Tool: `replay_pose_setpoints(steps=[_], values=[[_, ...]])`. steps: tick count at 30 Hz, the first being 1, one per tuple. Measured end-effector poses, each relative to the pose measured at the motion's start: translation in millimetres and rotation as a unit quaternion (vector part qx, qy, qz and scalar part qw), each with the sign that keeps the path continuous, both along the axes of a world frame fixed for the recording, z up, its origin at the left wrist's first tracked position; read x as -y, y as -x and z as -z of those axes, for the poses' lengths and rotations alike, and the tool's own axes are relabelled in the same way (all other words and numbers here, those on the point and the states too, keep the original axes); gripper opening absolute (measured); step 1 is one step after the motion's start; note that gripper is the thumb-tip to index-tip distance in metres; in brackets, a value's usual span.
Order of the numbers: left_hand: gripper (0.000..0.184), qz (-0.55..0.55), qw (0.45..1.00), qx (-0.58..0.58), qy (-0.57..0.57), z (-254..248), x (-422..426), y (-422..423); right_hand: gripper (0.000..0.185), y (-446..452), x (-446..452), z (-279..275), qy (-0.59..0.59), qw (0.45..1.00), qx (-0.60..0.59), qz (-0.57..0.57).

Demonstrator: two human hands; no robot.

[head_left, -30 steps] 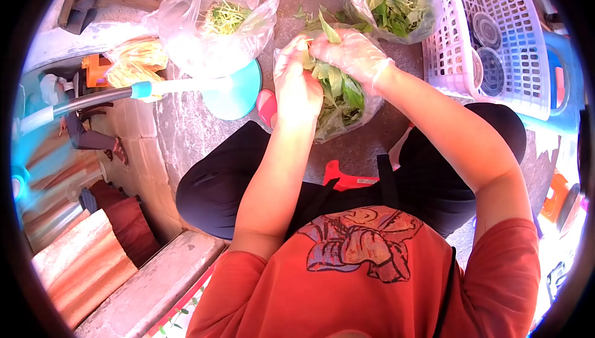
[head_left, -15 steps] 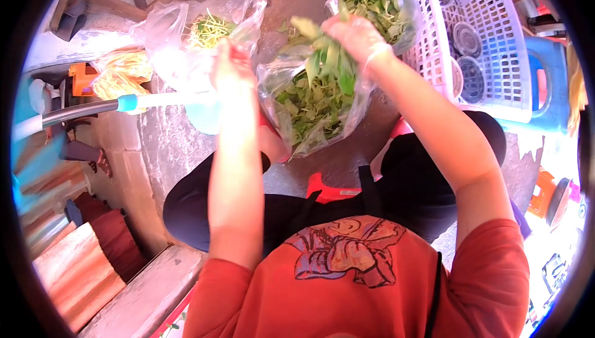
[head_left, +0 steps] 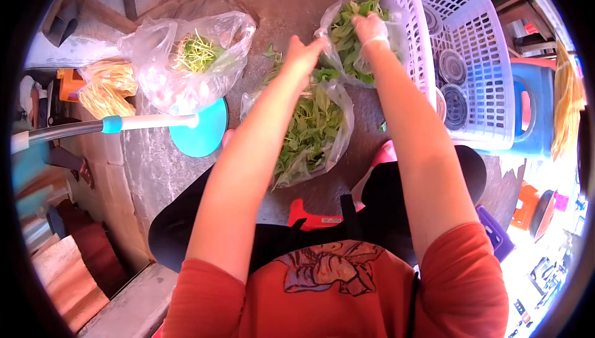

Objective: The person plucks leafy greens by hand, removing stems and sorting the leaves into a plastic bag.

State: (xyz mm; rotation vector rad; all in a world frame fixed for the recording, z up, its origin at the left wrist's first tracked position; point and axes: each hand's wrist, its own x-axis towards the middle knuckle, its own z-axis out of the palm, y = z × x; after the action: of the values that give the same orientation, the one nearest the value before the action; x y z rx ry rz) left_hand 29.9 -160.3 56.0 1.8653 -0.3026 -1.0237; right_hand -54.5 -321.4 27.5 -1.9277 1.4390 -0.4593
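Observation:
My left hand (head_left: 304,58) is at the near-left edge of the upper right plastic bag (head_left: 331,43), its fingers closed on the bag's edge. Inside that bag, my right hand (head_left: 370,28), in a clear glove, is down among green leaves (head_left: 347,28); its fingertips are hidden by the leaves. Nearer to me, a second open bag (head_left: 347,127) holds more leafy greens (head_left: 310,127). At the upper left, a third clear bag (head_left: 155,81) contains thin pale-green stems (head_left: 197,53).
A white perforated basket (head_left: 477,47) with round plastic lids stands at the right, beside a blue container (head_left: 538,109). On the left are a turquoise disc (head_left: 201,130) with a pole (head_left: 71,130) and a yellow bundle (head_left: 110,90). A red stool edge (head_left: 310,219) shows between my legs.
My right hand has moved from the middle bag into the leaves of the upper right bag. My left hand went toward the stems bag, then across to the upper right bag's edge. The view has shifted.

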Motion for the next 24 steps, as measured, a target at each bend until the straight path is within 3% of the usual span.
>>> replay_pose_setpoints(steps=[1, 3, 5, 7, 13, 14, 15, 17, 20, 22, 24], values=[[0.078, -0.049, 0.999, 0.019, -0.015, 8.6, 13.8, 10.6, 0.048, -4.5, -3.2, 8.4, 0.017, 0.998, -0.033, -0.047], [0.045, -0.055, 0.996, -0.061, 0.020, 18.1, 28.1, 12.5, 0.043, -6.1, -12.7, 24.1, 0.015, 0.989, -0.073, -0.126], [0.024, -0.041, 0.997, -0.016, 0.068, 18.1, 38.1, 6.9, 0.040, -5.2, -17.2, 41.7, -0.003, 0.949, -0.174, -0.264], [0.007, -0.039, 0.991, 0.068, 0.112, 21.0, 42.5, 3.5, 0.043, 3.2, -21.4, 51.7, -0.032, 0.914, -0.250, -0.318], [0.009, -0.091, 0.977, -0.034, 0.187, 19.9, 24.6, 2.3, 0.038, -25.5, 10.2, 61.4, -0.112, 0.858, -0.374, -0.334], [0.009, -0.080, 0.979, -0.049, 0.182, 17.2, 22.8, -1.2, 0.034, -34.3, 14.5, 48.3, -0.126, 0.837, -0.380, -0.373], [0.009, -0.070, 0.980, -0.063, 0.177, 14.3, 21.4, -3.5, 0.038, -40.4, 18.5, 37.3, -0.062, 0.798, -0.372, -0.470], [0.012, -0.055, 0.985, -0.057, 0.155, 9.2, 19.0, -0.5, 0.042, -32.1, 23.2, 7.8, -0.071, 0.855, -0.264, -0.441], [0.015, -0.067, 0.984, -0.068, 0.151, -1.1, 14.4, 7.7, 0.045, -14.0, 17.6, -56.7, -0.191, 0.881, -0.202, -0.383], [0.017, -0.099, 0.981, -0.073, 0.151, -6.2, 9.1, 12.6, 0.041, -9.3, 18.2, -81.4, -0.195, 0.887, -0.193, -0.371], [0.017, -0.136, 0.976, 0.022, 0.168, -10.2, -0.1, 18.3, 0.038, -6.5, 25.5, -84.0, -0.138, 0.879, -0.206, -0.408]])
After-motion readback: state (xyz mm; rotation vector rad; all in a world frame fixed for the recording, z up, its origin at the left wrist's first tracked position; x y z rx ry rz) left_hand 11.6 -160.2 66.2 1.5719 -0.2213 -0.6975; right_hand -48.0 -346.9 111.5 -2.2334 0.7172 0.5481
